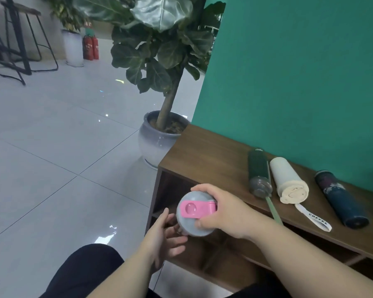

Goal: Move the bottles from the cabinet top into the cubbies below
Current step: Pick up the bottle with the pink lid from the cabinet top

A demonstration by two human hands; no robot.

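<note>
my right hand [220,214] is clamped round the grey lid of the pink-latched bottle [195,212], held before the cubbies [170,190]; left hand [164,235] spread beneath. smooth plastic, probably light, so i'd support its base.

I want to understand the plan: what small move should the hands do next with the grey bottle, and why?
Probably lower the grey bottle into the open cubby behind it. The right hand already grips its lid, the left hand supports it from below, and it is off the cabinet top.
</note>
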